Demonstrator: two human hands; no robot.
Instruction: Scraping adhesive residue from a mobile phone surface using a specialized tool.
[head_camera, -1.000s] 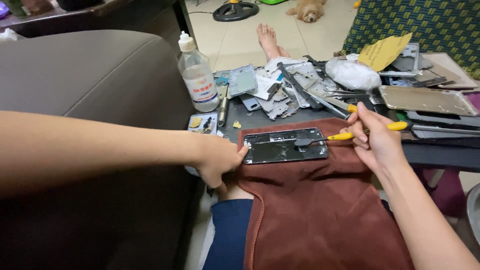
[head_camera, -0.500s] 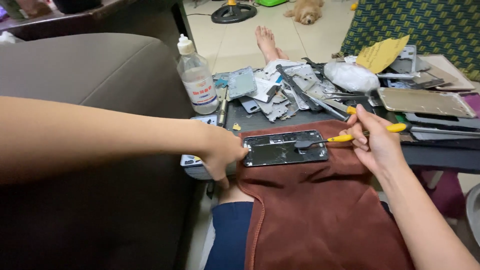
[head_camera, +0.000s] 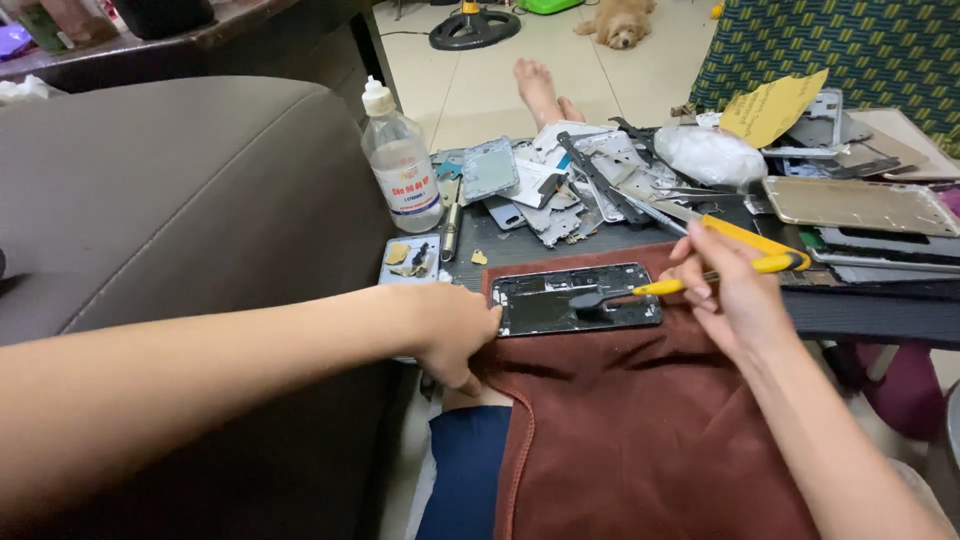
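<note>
Lying flat on the reddish-brown cloth over the person's lap is the opened black rectangular phone body, its long axis running left to right. Pressing at the phone's left end, the left hand is curling its fingers narrowly around the cloth edge. Just right of the phone, the right hand is gripping a yellow-handled tool, its dark tip pointing left onto the phone's middle.
</note>
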